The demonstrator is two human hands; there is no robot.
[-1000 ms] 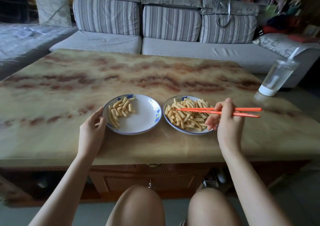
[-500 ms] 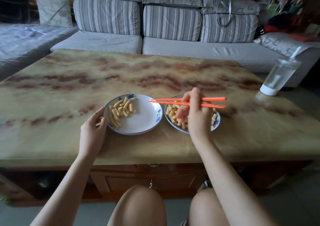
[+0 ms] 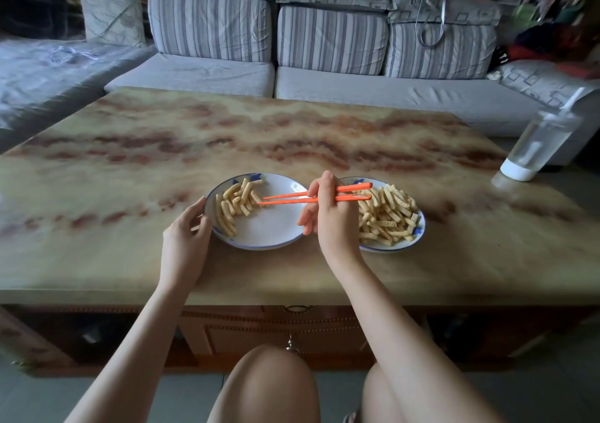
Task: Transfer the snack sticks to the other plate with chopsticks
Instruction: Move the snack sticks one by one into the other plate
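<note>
Two white plates with blue rims stand side by side near the table's front edge. The left plate [image 3: 269, 234] has a small heap of ridged yellow snack sticks [image 3: 235, 203] on its left half. The right plate [image 3: 418, 231] carries a large pile of snack sticks [image 3: 388, 216]. My right hand [image 3: 331, 218] grips a pair of orange chopsticks [image 3: 292, 197] between the plates, their tips over the left plate by the small heap. I cannot tell whether a stick sits between the tips. My left hand [image 3: 185, 237] holds the left plate's left rim.
A clear plastic cup with a white lid [image 3: 539, 145] stands upside down at the table's right edge. A grey striped sofa [image 3: 324, 65] runs behind the marble-patterned table [image 3: 130, 163]. My knees are below the front edge.
My right hand has carried the chopsticks leftward from over the right plate to over the left plate. My left hand has stayed on the left plate's rim.
</note>
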